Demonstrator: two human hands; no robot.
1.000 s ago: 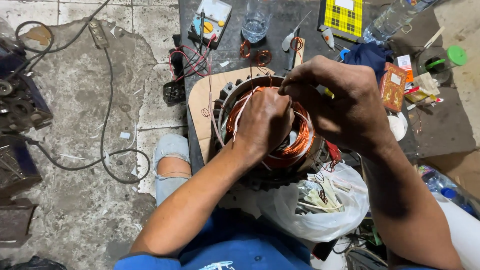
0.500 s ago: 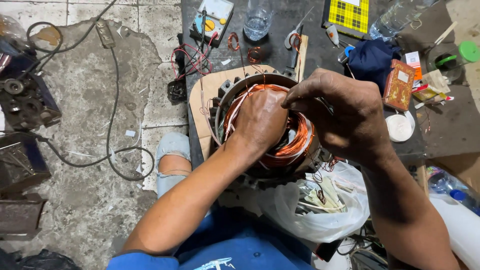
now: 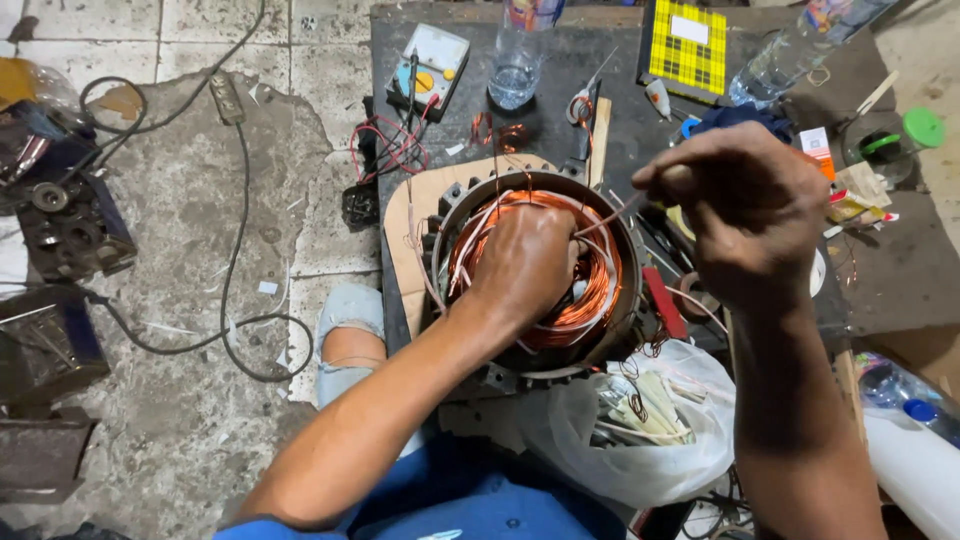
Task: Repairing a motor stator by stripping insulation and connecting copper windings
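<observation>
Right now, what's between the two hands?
In the head view, a thin white cord runs taut from the left hand on the copper coils to the right hand.

The round motor stator's wire coils [image 3: 590, 290] are copper-orange. The flat square booklet [image 3: 688, 46] has a yellow-and-black check pattern. The round plastic jar lid [image 3: 922, 127] is green.

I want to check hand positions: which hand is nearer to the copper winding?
Left. The left hand rests inside the stator, on the copper winding. The right hand is raised beside it to the right, pulling a thin white strand.
</observation>
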